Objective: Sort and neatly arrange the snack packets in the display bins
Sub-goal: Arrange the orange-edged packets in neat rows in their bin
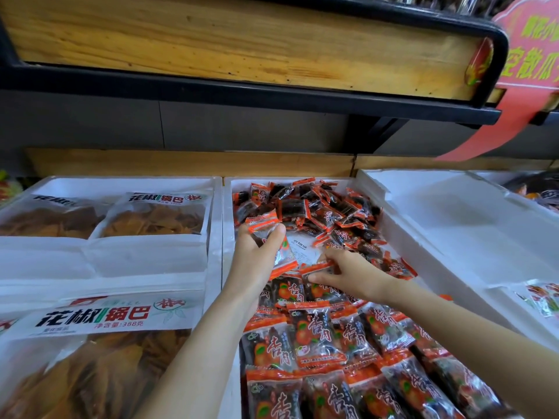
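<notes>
The middle white foam bin [227, 207] holds many small orange-and-black snack packets. Those at the near end [317, 337] lie in neat rows, those at the far end [326, 207] lie in a loose heap. My left hand [257, 255] grips a small bunch of these packets [269, 228] above the bin's left side. My right hand [354, 273] pinches one packet [317, 269] at the middle of the bin, at the far edge of the neat rows. A white paper slip [302, 249] lies between the two hands.
The left foam bin [211, 186] holds large white bags of brown crisps [121, 313]. To the right lies a white foam lid or bin [453, 213], and more packets [541, 294] at the far right. A wooden shelf [242, 40] with a red sign [529, 55] overhangs the back.
</notes>
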Tool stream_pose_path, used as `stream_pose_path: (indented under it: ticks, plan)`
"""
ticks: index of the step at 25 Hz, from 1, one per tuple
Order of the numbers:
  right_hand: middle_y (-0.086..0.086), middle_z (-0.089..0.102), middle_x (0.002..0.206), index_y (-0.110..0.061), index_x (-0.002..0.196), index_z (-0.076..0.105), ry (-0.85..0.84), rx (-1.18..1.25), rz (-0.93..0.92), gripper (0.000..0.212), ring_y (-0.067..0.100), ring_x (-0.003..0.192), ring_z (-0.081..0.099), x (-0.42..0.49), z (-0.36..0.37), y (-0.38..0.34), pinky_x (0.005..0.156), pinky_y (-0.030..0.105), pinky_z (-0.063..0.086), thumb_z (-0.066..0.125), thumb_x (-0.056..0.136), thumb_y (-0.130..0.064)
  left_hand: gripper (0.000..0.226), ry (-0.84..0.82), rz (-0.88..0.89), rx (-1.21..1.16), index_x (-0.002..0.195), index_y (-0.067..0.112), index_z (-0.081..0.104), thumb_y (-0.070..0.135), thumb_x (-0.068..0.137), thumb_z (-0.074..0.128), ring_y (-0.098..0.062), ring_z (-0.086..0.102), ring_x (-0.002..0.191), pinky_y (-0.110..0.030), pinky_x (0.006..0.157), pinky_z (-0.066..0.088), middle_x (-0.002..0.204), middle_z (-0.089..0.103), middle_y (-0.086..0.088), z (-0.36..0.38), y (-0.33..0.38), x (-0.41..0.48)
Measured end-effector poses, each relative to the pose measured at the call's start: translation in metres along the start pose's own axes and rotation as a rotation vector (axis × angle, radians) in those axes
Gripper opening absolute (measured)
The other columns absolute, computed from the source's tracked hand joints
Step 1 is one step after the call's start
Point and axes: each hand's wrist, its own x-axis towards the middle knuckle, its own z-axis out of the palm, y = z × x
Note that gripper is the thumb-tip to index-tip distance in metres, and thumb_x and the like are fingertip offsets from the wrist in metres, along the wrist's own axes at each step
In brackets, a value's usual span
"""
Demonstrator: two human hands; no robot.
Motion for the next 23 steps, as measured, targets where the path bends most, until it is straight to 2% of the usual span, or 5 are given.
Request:
stream_pose_path:
  ticks: [5,9,14,18,23]
  plan:
    - [-0.005,0.050,0.104,-0.018,0.101,0.059,0.050,-0.186,-0.016,0.040,0.010,0.097,0.048,-0.002,0.001,0.003,0.086,0.027,0.043,0.051,0.087,-0.055,0.043,0.001,-0.022,0.006,0.126,0.026,0.048,0.043,0.089,0.061,-0.018,0.059,0.113,-0.042,0.103,0.043,0.120,0.062,0.003,-0.001,0.001,-0.001]
    - [0.000,0.055,0.075,-0.016,0.095,0.061,0.089,0.091,0.053,0.027,0.011,0.064,0.047,0.027,-0.019,0.003,0.059,0.019,0.039,0.046,0.096,-0.038,0.028,0.012,-0.020,-0.005,0.117,0.025,0.051,0.036,0.093,0.059,-0.011,0.059,0.107,-0.031,0.092,0.040,0.112,0.064,0.006,-0.003,0.005,-0.003]
    - [-0.007,0.056,0.084,-0.006,0.073,0.055,-0.358,-0.018,0.144,0.029,0.012,0.066,0.049,0.076,-0.012,0.024,0.062,0.019,0.042,0.055,0.094,-0.025,0.025,0.048,-0.022,-0.010,0.114,0.025,0.053,0.037,0.092,0.060,-0.013,0.060,0.107,-0.034,0.097,0.042,0.111,0.065,0.005,-0.008,0.003,0.001]
    - [0.000,0.057,0.128,-0.005,0.103,0.064,-0.434,-0.090,0.217,0.028,0.024,0.119,0.053,0.092,-0.007,0.029,0.106,0.040,0.040,0.059,0.091,-0.029,0.029,0.039,-0.017,0.016,0.118,0.024,0.051,0.037,0.092,0.059,-0.012,0.058,0.108,-0.033,0.094,0.041,0.112,0.063,0.006,-0.005,0.001,0.004]
    - [-0.008,0.053,0.074,-0.014,0.060,0.048,-0.355,0.012,0.183,0.039,0.006,0.069,0.047,0.080,-0.016,0.024,0.070,0.028,0.041,0.062,0.087,-0.039,0.037,0.034,-0.021,0.033,0.125,0.024,0.047,0.038,0.093,0.058,-0.013,0.055,0.113,-0.031,0.091,0.036,0.118,0.060,0.006,-0.002,0.000,0.006]
